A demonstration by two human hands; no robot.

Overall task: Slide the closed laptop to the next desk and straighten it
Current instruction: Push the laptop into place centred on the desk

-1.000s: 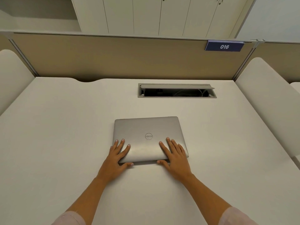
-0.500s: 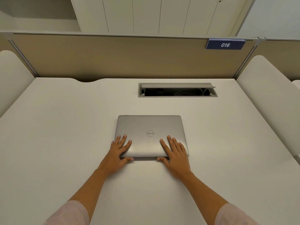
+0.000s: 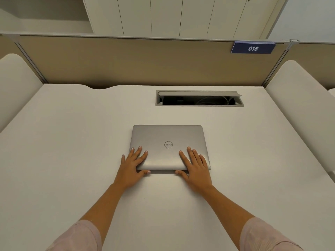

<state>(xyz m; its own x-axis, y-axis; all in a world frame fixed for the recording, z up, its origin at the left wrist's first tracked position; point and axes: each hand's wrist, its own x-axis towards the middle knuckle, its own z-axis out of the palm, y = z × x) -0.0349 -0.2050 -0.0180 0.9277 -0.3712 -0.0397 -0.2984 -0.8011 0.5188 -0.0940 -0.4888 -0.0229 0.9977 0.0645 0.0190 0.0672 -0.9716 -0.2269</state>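
Observation:
A closed silver laptop (image 3: 167,137) with a round logo lies flat in the middle of the white desk (image 3: 72,151), its edges square to the desk. My left hand (image 3: 133,164) grips the near left corner, fingers spread on the lid and thumb against the front edge. My right hand (image 3: 194,164) holds the near right corner the same way.
An open cable tray (image 3: 199,101) is set into the desk behind the laptop. A tan partition (image 3: 145,62) with a blue sign reading 016 (image 3: 252,48) closes the back. White side dividers (image 3: 304,105) stand at left and right.
The laptop has turned a little counterclockwise under both hands, from slightly skewed to square with the desk. Both hands stayed on its near corners.

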